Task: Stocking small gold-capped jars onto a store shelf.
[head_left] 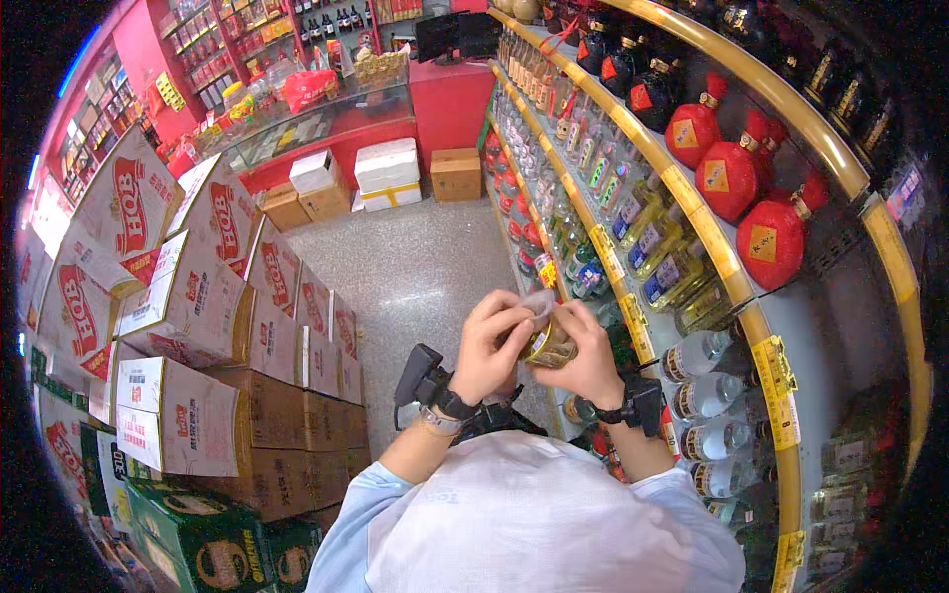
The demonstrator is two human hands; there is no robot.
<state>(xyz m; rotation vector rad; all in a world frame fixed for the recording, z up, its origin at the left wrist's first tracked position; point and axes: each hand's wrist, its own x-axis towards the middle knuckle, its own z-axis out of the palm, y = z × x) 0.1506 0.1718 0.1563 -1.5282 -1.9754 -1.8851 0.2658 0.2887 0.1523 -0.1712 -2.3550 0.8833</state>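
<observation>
Both of my hands are closed around a small clear jar (552, 348) with a yellowish label, held in front of my body above the aisle floor. My left hand (489, 346) grips its left side, with thumb and fingers bent near the top. Around the other side curl the fingers and thumb of my right hand (585, 351). A translucent whitish piece (539, 302), perhaps a lid or wrap, shows between the fingertips at the upper end. My fingers hide much of the jar. Each wrist wears a dark band with a black device.
Tall stacks of cartons (203, 296) stand close on my left. On my right, shelves with yellow edges (633, 326) carry clear bottles (707, 395) and red rounded bottles (732, 178). Ahead are a glass counter (326, 128), white boxes (388, 166) and a brown carton (457, 175) on the grey floor (425, 257).
</observation>
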